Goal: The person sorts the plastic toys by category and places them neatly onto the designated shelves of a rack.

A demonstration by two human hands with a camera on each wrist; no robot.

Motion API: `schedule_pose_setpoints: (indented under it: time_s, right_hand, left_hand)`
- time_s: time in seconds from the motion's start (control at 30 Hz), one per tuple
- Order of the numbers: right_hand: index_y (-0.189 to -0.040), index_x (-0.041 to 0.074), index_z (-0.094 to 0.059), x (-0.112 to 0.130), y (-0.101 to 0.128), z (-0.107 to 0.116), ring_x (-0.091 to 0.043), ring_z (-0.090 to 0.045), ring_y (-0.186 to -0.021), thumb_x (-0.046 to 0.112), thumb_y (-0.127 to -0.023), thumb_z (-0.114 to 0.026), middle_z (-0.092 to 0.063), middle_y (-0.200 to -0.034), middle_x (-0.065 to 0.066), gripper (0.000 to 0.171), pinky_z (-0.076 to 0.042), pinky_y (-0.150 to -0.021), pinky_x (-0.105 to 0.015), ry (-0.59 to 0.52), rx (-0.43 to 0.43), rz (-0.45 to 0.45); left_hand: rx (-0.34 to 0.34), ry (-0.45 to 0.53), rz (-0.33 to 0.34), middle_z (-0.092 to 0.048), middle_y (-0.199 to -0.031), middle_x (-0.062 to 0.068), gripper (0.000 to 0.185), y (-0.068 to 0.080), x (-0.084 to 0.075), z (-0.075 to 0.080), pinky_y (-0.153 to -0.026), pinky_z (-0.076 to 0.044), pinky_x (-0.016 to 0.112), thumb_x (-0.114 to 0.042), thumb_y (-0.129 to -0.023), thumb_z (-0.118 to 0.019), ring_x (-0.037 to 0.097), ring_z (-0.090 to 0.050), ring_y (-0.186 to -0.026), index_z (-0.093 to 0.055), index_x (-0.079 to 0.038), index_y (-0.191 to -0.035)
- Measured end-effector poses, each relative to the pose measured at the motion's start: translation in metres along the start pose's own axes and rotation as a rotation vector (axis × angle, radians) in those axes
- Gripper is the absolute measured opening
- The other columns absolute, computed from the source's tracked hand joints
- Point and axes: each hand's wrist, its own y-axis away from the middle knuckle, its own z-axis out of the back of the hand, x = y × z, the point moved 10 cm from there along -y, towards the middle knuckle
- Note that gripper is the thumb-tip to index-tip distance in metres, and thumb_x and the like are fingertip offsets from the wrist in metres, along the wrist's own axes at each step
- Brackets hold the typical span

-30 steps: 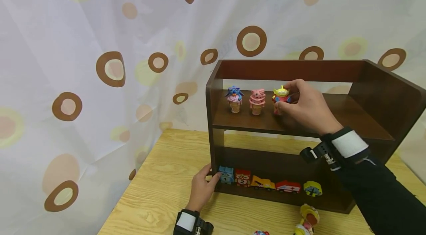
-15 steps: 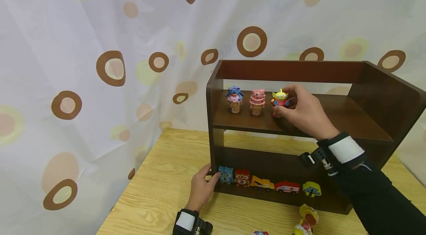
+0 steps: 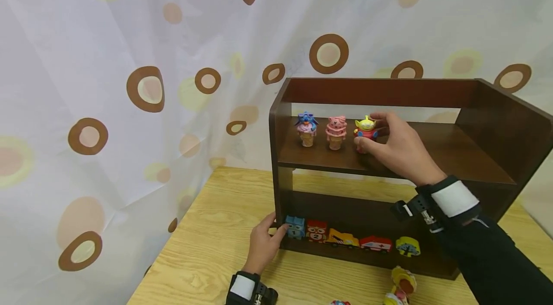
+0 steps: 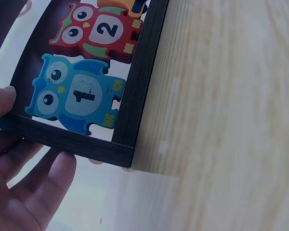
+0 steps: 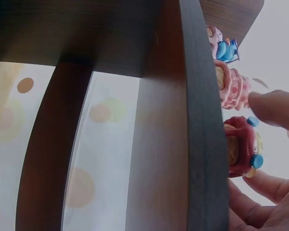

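Nearest me, my left grip (image 3: 263, 242) rests on the surface (image 3: 207, 257), fingers loosely curled against the shelf unit (image 3: 276, 151) at its lower left corner, thumb beside the blue owl block (image 3: 295, 226); it grasps nothing. The red owl block (image 3: 317, 230) lies just past the blue one. Farther off, on the upper shelf, my right grip (image 3: 395, 144) pinches the green-headed figure (image 3: 365, 128) between thumb and fingers. Left of that grip stand the pink cone figure (image 3: 335, 131) and the blue cone figure (image 3: 306, 127).
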Motion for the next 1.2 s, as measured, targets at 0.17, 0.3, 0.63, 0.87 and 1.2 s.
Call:
schedule_pose_setpoints:
  time_s: [0.17,0.3,0.63,0.87,1.2]
  right_hand:
    - [-0.145,-0.007,-0.039,0.006,0.006,0.016,-0.048,-0.046,-0.125,0.029,-0.096,-0.064,-0.047,-0.138,-0.032,0.065,-0.040,-0.096,-0.063,-0.012,-0.117,0.038]
    - [-0.138,-0.008,-0.048,0.019,0.019,0.039,-0.047,-0.045,-0.121,0.015,-0.092,-0.067,-0.050,-0.134,-0.032,0.054,-0.039,-0.090,-0.057,-0.002,-0.300,0.124]
    - [-0.121,-0.008,-0.060,0.056,0.053,0.071,-0.044,-0.046,-0.120,0.005,-0.084,-0.071,-0.059,-0.125,-0.028,0.041,-0.026,-0.107,-0.057,0.031,-0.544,0.305]
    - [-0.115,-0.008,-0.065,0.079,0.078,0.072,-0.044,-0.047,-0.119,0.005,-0.079,-0.072,-0.060,-0.125,-0.027,0.039,-0.025,-0.111,-0.053,0.035,-0.580,0.394]
    - [-0.102,0.001,-0.070,0.098,0.116,0.043,-0.032,-0.053,-0.107,0.048,-0.098,-0.053,-0.068,-0.108,-0.017,0.050,-0.033,-0.101,-0.028,0.044,-0.441,0.488]
  left_hand:
    - [0.003,0.009,0.020,-0.070,-0.123,0.006,0.039,0.001,0.002,-0.001,-0.072,-0.055,0.023,-0.023,-0.094,-0.066,0.028,-0.067,-0.104,-0.063,-0.013,-0.132]
    - [0.003,0.012,0.026,-0.069,-0.125,0.006,0.041,0.000,0.004,-0.002,-0.072,-0.056,0.023,-0.025,-0.095,-0.066,0.028,-0.067,-0.106,-0.062,-0.014,-0.134]
    - [-0.010,0.002,-0.009,-0.070,-0.124,0.006,0.040,-0.001,0.003,0.000,-0.071,-0.057,0.024,-0.024,-0.095,-0.066,0.027,-0.068,-0.103,-0.063,-0.014,-0.133]
    - [0.001,0.001,0.023,-0.070,-0.124,0.006,0.040,-0.003,0.007,-0.002,-0.073,-0.057,0.024,-0.025,-0.095,-0.066,0.027,-0.067,-0.105,-0.063,-0.014,-0.133]
    - [0.018,0.022,0.050,-0.070,-0.123,0.007,0.039,-0.001,0.006,-0.004,-0.072,-0.057,0.023,-0.025,-0.095,-0.066,0.028,-0.068,-0.105,-0.063,-0.014,-0.132]
